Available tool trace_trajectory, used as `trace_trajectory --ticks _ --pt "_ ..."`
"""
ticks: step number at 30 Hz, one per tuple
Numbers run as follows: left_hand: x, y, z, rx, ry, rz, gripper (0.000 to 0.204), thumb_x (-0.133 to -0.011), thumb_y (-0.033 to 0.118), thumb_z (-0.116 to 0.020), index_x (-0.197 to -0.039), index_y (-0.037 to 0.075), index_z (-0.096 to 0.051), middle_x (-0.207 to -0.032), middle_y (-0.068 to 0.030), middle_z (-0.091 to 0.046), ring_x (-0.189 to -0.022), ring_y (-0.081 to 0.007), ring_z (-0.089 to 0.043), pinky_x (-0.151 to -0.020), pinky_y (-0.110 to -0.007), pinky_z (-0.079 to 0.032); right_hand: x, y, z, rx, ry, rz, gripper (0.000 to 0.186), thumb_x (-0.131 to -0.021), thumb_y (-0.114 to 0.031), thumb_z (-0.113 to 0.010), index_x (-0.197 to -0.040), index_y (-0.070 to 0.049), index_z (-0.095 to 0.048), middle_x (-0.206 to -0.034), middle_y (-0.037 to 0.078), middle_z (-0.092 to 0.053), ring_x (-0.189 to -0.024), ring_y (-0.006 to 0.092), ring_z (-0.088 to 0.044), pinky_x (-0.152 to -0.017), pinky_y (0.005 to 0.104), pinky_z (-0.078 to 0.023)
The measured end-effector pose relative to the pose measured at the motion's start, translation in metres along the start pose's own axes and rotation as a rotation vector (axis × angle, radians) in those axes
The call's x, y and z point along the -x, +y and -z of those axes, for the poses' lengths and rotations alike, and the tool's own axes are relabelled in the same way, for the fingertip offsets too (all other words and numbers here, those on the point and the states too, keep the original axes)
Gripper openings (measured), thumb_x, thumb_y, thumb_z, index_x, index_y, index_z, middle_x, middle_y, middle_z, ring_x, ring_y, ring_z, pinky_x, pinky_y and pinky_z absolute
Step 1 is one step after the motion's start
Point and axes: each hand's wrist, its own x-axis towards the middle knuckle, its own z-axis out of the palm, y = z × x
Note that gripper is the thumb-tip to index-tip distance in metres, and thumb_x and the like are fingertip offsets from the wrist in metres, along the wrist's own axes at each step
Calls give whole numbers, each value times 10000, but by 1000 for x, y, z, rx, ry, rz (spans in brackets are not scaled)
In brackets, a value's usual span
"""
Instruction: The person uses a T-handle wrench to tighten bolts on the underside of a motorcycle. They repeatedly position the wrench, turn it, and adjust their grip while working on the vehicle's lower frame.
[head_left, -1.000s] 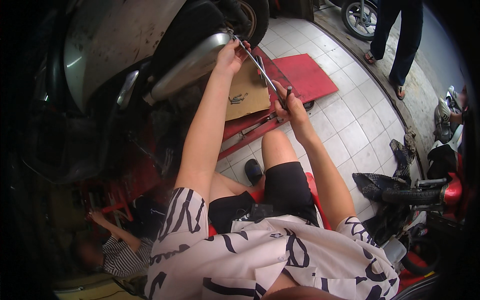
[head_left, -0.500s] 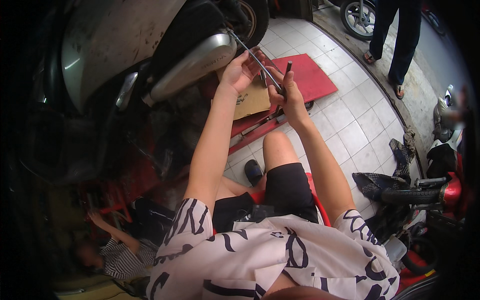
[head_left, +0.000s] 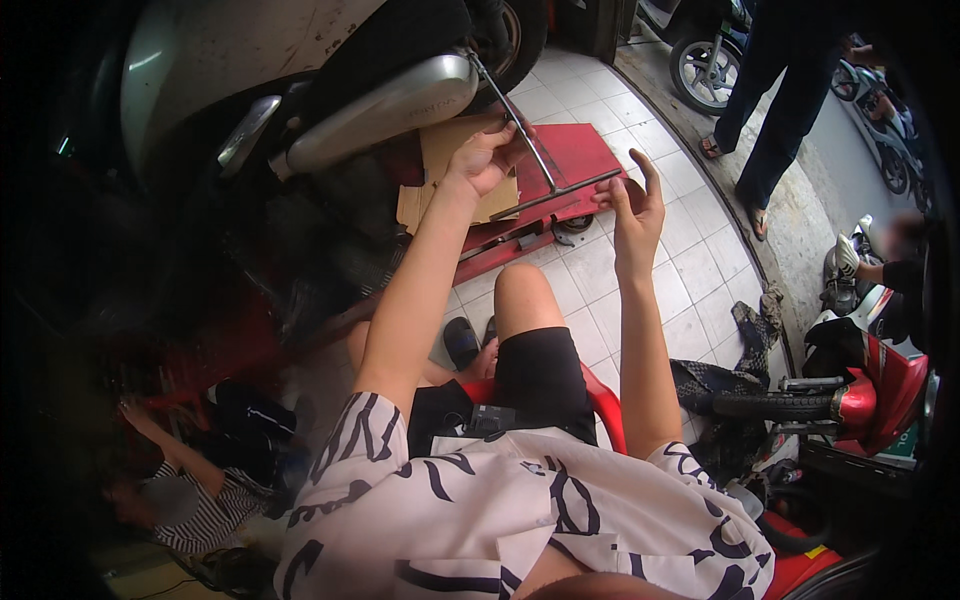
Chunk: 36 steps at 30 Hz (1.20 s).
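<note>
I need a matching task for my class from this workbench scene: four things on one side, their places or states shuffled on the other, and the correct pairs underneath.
Column one
1. T-shaped metal tool
2. left hand
3. right hand
4. cardboard

Column two
A. open, by the right end of the crossbar
B. brown, lying on the red platform
C. slanting up to the motorbike
D. at the long shaft, between the crossbar and the motorbike

Right pairs: 1-C, 2-D, 3-A, 4-B
</note>
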Motion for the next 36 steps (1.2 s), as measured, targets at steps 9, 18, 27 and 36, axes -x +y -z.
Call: trace_trajectory --ticks 9,18,27,36 --pt "-8 -4 -19 115 26 -26 125 -923 82 -631 -974 -32 -638 -987 -140 -680 -956 -237 -676 -903 -352 -577 2 -9 -13 851 -200 329 134 -852 -7 -675 -981 18 -702 -672 67 -576 -547 94 -508 -517 253 -419" --pt "-6 -10 -24 173 37 -39 116 -895 64 -668 -968 -25 -647 -937 -123 -684 -912 -231 -683 -877 -350 -583 30 -21 -44 963 -374 104 160 -818 3 -612 -954 34 -692 -571 123 -549 -464 187 -518 -497 314 -403" --pt "-15 5 -22 276 -69 -19 115 -953 68 -578 -992 -33 -616 -960 -134 -675 -920 -247 -680 -870 -359 -590 16 -57 -40 952 -182 167 635 -820 -1 -592 -1435 -62 -445 -481 78 -437 -423 107 -389 -487 255 -367" --pt "-18 15 -29 184 78 -35 110 -968 73 -554 -976 -24 -606 -961 -153 -675 -919 -254 -678 -880 -373 -581 26 -69 -50 874 -543 126 716 -834 -32 -630 -1483 -42 -328 -518 117 -515 -416 160 -446 -492 301 -390"
